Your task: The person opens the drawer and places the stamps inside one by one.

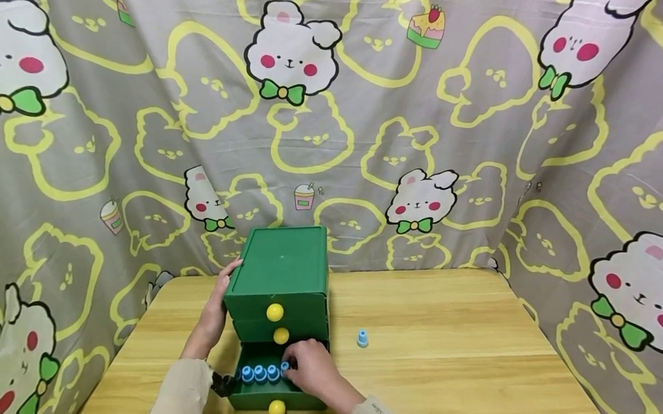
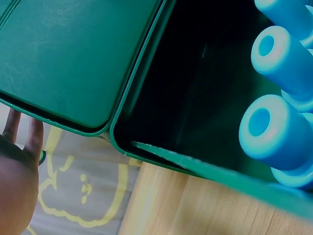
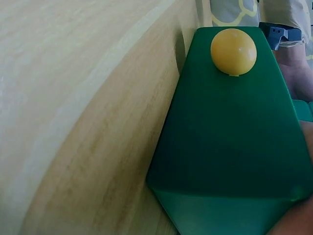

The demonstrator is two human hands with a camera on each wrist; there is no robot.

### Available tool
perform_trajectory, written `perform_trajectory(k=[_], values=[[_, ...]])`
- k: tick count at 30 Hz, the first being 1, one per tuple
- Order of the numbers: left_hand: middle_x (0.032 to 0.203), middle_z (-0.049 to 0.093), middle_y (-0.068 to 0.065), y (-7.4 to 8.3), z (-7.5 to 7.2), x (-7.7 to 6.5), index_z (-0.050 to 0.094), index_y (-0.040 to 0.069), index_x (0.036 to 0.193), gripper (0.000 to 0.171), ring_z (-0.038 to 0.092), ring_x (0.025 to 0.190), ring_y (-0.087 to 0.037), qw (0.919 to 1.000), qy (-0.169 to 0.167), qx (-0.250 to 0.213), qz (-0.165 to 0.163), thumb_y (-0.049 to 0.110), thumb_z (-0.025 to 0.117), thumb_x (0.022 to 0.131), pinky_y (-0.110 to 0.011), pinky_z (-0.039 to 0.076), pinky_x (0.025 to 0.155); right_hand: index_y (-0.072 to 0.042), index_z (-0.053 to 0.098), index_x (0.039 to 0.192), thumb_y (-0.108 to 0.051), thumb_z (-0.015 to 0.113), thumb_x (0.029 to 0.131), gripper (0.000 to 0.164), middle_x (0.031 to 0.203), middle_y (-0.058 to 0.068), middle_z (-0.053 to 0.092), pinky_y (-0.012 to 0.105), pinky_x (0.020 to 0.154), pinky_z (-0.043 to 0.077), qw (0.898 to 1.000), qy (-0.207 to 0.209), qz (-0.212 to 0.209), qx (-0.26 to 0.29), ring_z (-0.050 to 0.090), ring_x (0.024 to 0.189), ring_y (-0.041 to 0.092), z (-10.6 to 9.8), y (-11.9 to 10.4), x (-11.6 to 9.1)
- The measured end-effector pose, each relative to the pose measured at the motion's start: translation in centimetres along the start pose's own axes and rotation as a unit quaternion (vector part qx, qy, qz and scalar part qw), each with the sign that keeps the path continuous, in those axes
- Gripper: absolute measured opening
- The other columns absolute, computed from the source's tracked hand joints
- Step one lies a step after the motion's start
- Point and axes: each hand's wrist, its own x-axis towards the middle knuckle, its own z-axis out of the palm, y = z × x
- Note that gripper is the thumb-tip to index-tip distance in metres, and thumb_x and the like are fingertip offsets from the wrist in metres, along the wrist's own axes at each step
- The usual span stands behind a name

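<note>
A green drawer box (image 1: 280, 265) with yellow knobs stands on the table, its bottom drawer (image 1: 252, 401) pulled out. My left hand (image 1: 213, 321) rests against the box's left side with its fingers extended; some of those fingers (image 2: 34, 139) show below the lid edge in the left wrist view. Inside the drawer, several blue hollow-topped pegs (image 1: 260, 374) stand in a row near the front. At the row's right end, my right hand (image 1: 314, 369) pinches a similar blue peg (image 1: 285, 366) between thumb and fingers. In the right wrist view that hand is mostly hidden behind the drawer front (image 3: 230, 132).
One more blue peg (image 1: 363, 338) stands on the wooden table (image 1: 441, 371), to the right of the box. Yellow knobs (image 1: 277, 411) stick out from the drawer fronts. A patterned curtain (image 1: 337, 136) hangs behind the table and along both sides.
</note>
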Motion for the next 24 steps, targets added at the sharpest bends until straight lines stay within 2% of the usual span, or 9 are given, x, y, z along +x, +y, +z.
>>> perform_trajectory(k=[15, 24], values=[[0.173, 0.006, -0.002, 0.1, 0.0, -0.1, 0.027, 0.027, 0.163, 0.056, 0.002, 0.158, -0.037, 0.9999, 0.000, 0.016, -0.005, 0.049, 0.017, 0.113, -0.076, 0.004, 0.118, -0.016, 0.079, 0.094, -0.013, 0.089, 0.081, 0.017, 0.084, -0.009, 0.072, 0.018, 0.069, 0.051, 1.000, -0.005, -0.003, 0.005, 0.059, 0.075, -0.001, -0.4, -0.1, -0.2], [0.173, 0.005, -0.004, 0.1, -0.1, 0.0, 0.027, 0.024, 0.163, 0.055, -0.002, 0.159, -0.037, 0.9999, 0.001, 0.009, -0.004, 0.047, 0.018, 0.113, -0.075, 0.004, 0.119, -0.012, 0.079, 0.100, -0.007, 0.085, 0.085, 0.017, 0.092, -0.005, 0.076, 0.015, 0.072, 0.054, 0.997, -0.022, -0.025, 0.064, 0.067, 0.081, 0.000, -2.1, 0.0, -0.8]])
